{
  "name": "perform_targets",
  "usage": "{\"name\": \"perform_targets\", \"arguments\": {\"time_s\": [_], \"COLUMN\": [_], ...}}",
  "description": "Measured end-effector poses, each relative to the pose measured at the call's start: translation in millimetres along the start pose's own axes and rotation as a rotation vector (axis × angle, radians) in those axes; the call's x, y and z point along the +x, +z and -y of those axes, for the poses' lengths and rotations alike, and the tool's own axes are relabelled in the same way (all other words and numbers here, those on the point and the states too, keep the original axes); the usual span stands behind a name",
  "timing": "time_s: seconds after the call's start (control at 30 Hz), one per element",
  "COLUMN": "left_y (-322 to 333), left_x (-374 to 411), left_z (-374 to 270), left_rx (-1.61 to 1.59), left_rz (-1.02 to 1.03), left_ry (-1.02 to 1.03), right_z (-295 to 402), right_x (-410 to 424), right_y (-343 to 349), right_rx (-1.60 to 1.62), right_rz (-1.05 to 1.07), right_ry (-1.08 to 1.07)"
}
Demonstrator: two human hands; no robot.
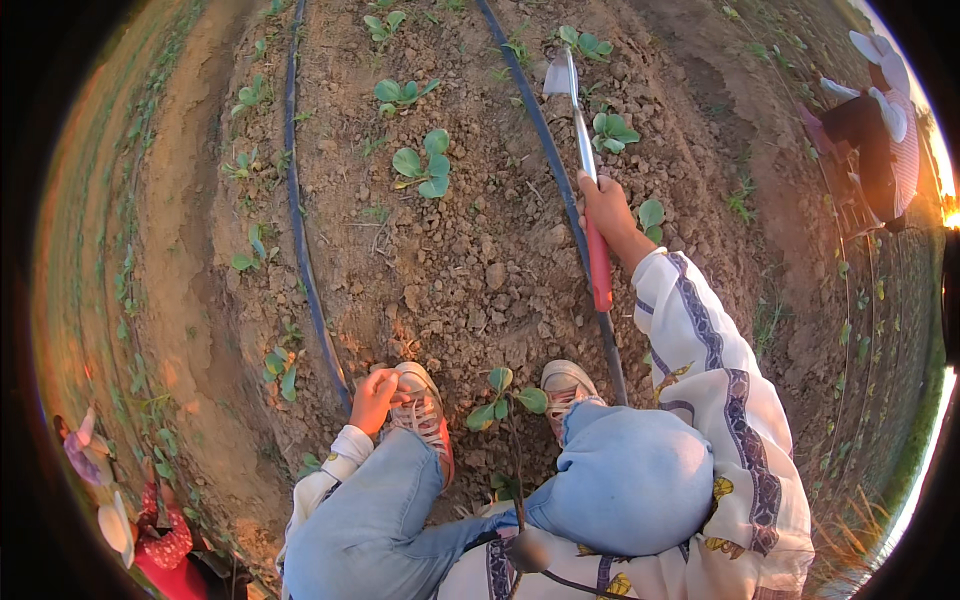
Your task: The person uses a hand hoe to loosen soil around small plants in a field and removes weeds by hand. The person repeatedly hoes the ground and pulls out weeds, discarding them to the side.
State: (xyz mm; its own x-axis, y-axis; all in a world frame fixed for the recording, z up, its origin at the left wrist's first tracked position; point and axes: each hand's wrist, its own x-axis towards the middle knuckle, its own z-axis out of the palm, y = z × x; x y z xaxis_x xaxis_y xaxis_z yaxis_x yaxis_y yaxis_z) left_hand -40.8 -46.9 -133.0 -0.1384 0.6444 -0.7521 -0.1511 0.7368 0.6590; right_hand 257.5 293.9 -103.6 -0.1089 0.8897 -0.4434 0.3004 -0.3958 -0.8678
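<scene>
My right hand (pixel 606 212) grips the red handle of a hand hoe (pixel 599 270). The hoe's shiny metal shaft reaches away from me, and its flat blade (pixel 558 78) rests at the soil just below a leafy seedling (pixel 586 43). Another seedling (pixel 614 133) grows right of the shaft. Close to my left shoe (pixel 420 405), my left hand (pixel 377 399) has its fingers curled in, with nothing visible in them. Between my shoes stands a broad-leaved seedling (pixel 504 401), partly crossed by a dark hanging cord (pixel 516 450).
Two black drip irrigation hoses (pixel 301 225) (pixel 551 150) run along the raised bed of cloddy soil (pixel 480 247). More seedlings (pixel 425 163) stand between them. A person in a hat (pixel 885 135) bends over at the far right. Two other people (pixel 161 536) (pixel 86 454) are at lower left.
</scene>
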Motion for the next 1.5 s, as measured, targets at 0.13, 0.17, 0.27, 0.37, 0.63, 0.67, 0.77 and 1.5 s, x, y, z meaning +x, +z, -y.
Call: {"name": "perform_targets", "arguments": {"time_s": [0.13,0.17,0.27,0.37,0.63,0.67,0.77,1.5], "left_y": [1.8,1.9,3.4,2.8,15.1,16.6,18.5,11.9], "left_x": [-0.7,-0.3,-0.1,-1.3,-3.4,-4.9,-5.5,-1.4], "left_z": [0.2,-2.1,-2.5,-6.4,-17.3,-21.7,-20.9,-5.7], "left_rx": [-0.005,0.0,0.022,-0.045,0.033,0.028,0.017,-0.075], "left_rz": [0.022,0.025,0.023,0.047,-0.038,-0.054,-0.059,-0.01], "left_ry": [-0.008,-0.006,-0.015,-0.001,-0.068,-0.073,-0.078,-0.038], "right_z": [-12.3,-11.0,-4.2,-17.8,-32.3,-34.9,-43.2,33.4], "right_x": [-13.3,-12.6,-15.4,-27.2,-95.7,-104.4,-124.0,42.2], "right_y": [-3.9,-3.8,-6.7,-17.3,-39.1,-42.1,-46.7,74.2], "right_rx": [-0.029,-0.023,0.002,-0.068,-0.127,-0.152,-0.124,-0.191], "right_rz": [0.043,0.055,0.083,0.109,0.115,0.137,0.113,0.201], "right_ry": [0.006,-0.006,-0.006,0.051,0.194,0.195,0.241,-0.172]}}
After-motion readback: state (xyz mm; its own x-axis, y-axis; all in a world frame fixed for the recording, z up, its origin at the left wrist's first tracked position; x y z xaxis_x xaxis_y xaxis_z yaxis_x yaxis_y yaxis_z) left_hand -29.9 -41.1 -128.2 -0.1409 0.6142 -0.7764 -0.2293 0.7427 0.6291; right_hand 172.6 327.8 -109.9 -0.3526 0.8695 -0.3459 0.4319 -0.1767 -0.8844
